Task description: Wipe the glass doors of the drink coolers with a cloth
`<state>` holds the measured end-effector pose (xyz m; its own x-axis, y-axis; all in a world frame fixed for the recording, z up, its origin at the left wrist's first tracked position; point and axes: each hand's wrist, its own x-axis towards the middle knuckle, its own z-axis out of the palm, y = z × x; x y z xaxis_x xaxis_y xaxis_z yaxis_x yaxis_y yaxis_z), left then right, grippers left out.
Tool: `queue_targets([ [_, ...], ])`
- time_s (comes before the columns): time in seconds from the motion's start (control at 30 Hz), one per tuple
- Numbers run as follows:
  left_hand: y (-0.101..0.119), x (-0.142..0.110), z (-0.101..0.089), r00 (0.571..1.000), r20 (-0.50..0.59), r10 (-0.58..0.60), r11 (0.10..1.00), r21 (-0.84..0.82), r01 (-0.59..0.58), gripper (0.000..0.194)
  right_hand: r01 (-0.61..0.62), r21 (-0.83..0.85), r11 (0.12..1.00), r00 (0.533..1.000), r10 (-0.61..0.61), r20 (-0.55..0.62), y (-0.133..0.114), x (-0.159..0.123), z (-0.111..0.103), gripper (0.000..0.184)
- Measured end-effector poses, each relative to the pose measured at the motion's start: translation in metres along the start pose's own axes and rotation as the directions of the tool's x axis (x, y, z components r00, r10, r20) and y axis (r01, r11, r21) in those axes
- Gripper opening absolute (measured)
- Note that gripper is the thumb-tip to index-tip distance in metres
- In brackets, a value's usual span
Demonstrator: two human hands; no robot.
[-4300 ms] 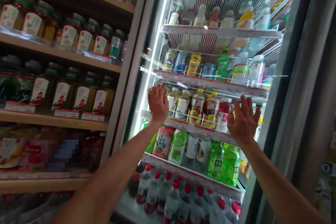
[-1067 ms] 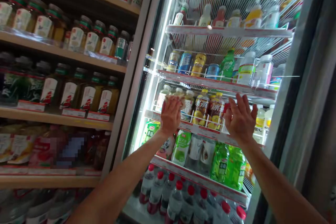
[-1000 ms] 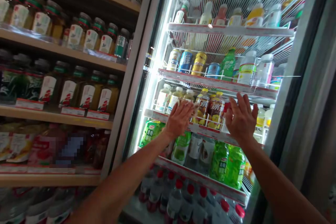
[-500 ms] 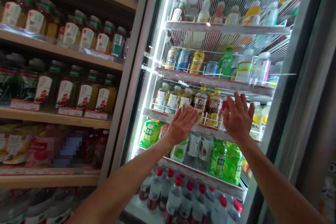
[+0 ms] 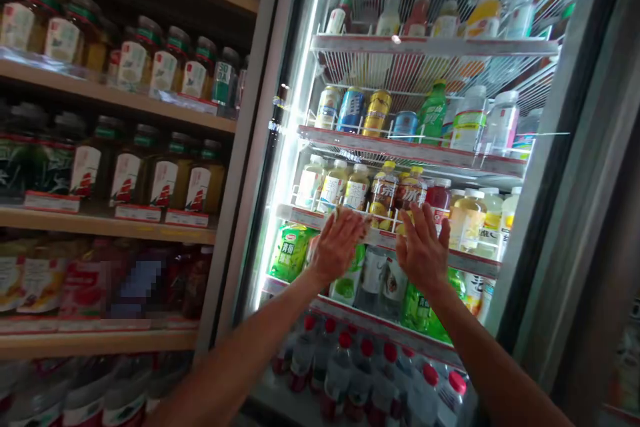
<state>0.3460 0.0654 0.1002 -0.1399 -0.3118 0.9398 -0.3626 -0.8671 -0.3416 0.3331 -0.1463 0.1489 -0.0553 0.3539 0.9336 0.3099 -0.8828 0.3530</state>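
Both arms reach out in front of a lit drinks fridge. My left hand (image 5: 336, 248) has its fingers stretched out, slightly blurred, and holds nothing. To its right, my right hand (image 5: 424, 250) is spread with the palm turned away and is also free of any object. Behind the hands stand brown tea bottles with yellow caps (image 5: 384, 195) and a dark red bottle (image 5: 439, 199). Below them are green bottles (image 5: 417, 307), partly covered by my right hand. Whether either hand touches anything cannot be made out.
Cans (image 5: 351, 110) and more bottles fill the fridge's upper shelves. Red-capped bottles (image 5: 343, 367) crowd its bottom. The metal door frame (image 5: 543, 213) runs up the right side. On the left, wooden shelves (image 5: 100, 221) hold rows of bottled drinks.
My right hand has moved down and to the left, closer to my left hand. My left hand has shifted slightly left and down. Both remain open.
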Motion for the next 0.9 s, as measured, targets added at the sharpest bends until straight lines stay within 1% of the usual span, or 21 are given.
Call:
queue_targets([
  [0.03, 0.004, -0.004, -0.002, 0.997, 0.043, 0.068, 0.998, -0.019, -0.067, 0.049, 0.007, 0.007, 1.000, 1.000, -0.007, 0.004, -0.003, -0.002, 0.001, 0.056],
  [0.07, 0.001, -0.009, -0.005, 0.993, 0.066, 0.095, 0.995, -0.025, -0.094, 0.048, 0.007, 0.012, 1.000, 1.000, -0.007, 0.006, -0.004, -0.003, 0.002, 0.056],
  [0.1, -0.007, -0.014, -0.009, 0.995, 0.063, 0.074, 0.997, -0.016, -0.073, 0.047, 0.004, 0.016, 1.000, 1.000, -0.004, 0.007, -0.004, -0.004, 0.002, 0.056],
  [0.17, -0.037, -0.025, -0.017, 0.997, -0.001, -0.071, 0.997, 0.023, 0.071, 0.045, 0.002, 0.024, 1.000, 1.000, -0.002, 0.017, -0.003, -0.004, 0.002, 0.055],
  [0.23, -0.067, -0.033, -0.023, 0.953, -0.123, -0.278, 0.956, 0.061, 0.287, 0.046, -0.003, 0.025, 1.000, 1.000, 0.003, 0.022, -0.003, -0.004, 0.002, 0.055],
  [0.27, -0.075, -0.035, -0.024, 0.919, -0.176, -0.354, 0.926, 0.071, 0.371, 0.046, -0.010, 0.022, 1.000, 1.000, 0.009, 0.020, -0.004, -0.004, 0.002, 0.055],
  [0.3, -0.077, -0.036, -0.023, 0.896, -0.207, -0.393, 0.907, 0.076, 0.415, 0.047, -0.018, 0.018, 1.000, 1.000, 0.018, 0.020, -0.006, -0.004, 0.002, 0.056],
  [0.33, -0.071, -0.035, -0.021, 0.895, -0.210, -0.395, 0.905, 0.079, 0.418, 0.047, -0.029, 0.013, 0.999, 0.999, 0.029, 0.019, -0.008, -0.004, 0.003, 0.056],
  [0.37, -0.060, -0.034, -0.019, 0.915, -0.183, -0.359, 0.923, 0.078, 0.378, 0.048, -0.043, 0.010, 0.999, 0.999, 0.043, 0.018, -0.010, -0.005, 0.003, 0.057],
  [0.4, -0.044, -0.032, -0.016, 0.950, -0.134, -0.282, 0.954, 0.069, 0.293, 0.049, -0.057, 0.008, 0.998, 0.998, 0.056, 0.015, -0.012, -0.005, 0.004, 0.058],
  [0.47, -0.009, -0.030, -0.010, 0.998, 0.000, -0.061, 0.998, 0.023, 0.061, 0.047, -0.071, 0.009, 0.997, 0.997, 0.071, 0.005, -0.014, -0.007, 0.005, 0.058],
  [0.53, 0.014, -0.033, -0.009, 0.987, 0.085, 0.135, 0.990, -0.044, -0.132, 0.044, -0.066, 0.009, 0.998, 0.998, 0.066, -0.009, -0.015, -0.008, 0.006, 0.058],
  [0.57, 0.017, -0.036, -0.011, 0.975, 0.105, 0.193, 0.980, -0.066, -0.187, 0.042, -0.058, 0.009, 0.998, 0.998, 0.059, -0.012, -0.014, -0.009, 0.005, 0.058],
  [0.6, 0.013, -0.041, -0.014, 0.971, 0.116, 0.208, 0.977, -0.072, -0.201, 0.042, -0.050, 0.008, 0.999, 0.999, 0.050, -0.010, -0.013, -0.010, 0.005, 0.058],
  [0.67, -0.011, -0.052, -0.022, 0.989, 0.099, 0.112, 0.993, -0.033, -0.109, 0.043, -0.040, 0.007, 0.999, 0.999, 0.040, 0.005, -0.012, -0.012, 0.004, 0.059],
  [0.7, -0.028, -0.058, -0.026, 0.997, 0.071, 0.008, 1.000, 0.004, -0.008, 0.045, -0.040, 0.005, 0.999, 0.999, 0.040, 0.013, -0.012, -0.013, 0.003, 0.060],
  [0.73, -0.043, -0.063, -0.029, 0.992, 0.003, -0.122, 0.992, 0.040, 0.122, 0.046, -0.046, 0.004, 0.999, 0.999, 0.046, 0.019, -0.013, -0.014, 0.003, 0.060],
  [0.8, -0.063, -0.068, -0.031, 0.923, -0.148, -0.355, 0.927, 0.070, 0.368, 0.047, -0.069, 0.005, 0.998, 0.997, 0.069, 0.021, -0.015, -0.016, 0.003, 0.060],
  [0.83, -0.064, -0.068, -0.030, 0.887, -0.200, -0.416, 0.897, 0.067, 0.436, 0.047, -0.085, 0.008, 0.996, 0.996, 0.084, 0.018, -0.016, -0.016, 0.004, 0.060],
  [0.87, -0.059, -0.066, -0.027, 0.873, -0.215, -0.437, 0.886, 0.061, 0.459, 0.048, -0.096, 0.013, 0.995, 0.995, 0.096, 0.017, -0.017, -0.017, 0.004, 0.060],
  [0.9, -0.047, -0.065, -0.023, 0.889, -0.192, -0.415, 0.900, 0.056, 0.432, 0.049, -0.103, 0.019, 0.994, 0.995, 0.103, 0.018, -0.018, -0.017, 0.005, 0.061],
])
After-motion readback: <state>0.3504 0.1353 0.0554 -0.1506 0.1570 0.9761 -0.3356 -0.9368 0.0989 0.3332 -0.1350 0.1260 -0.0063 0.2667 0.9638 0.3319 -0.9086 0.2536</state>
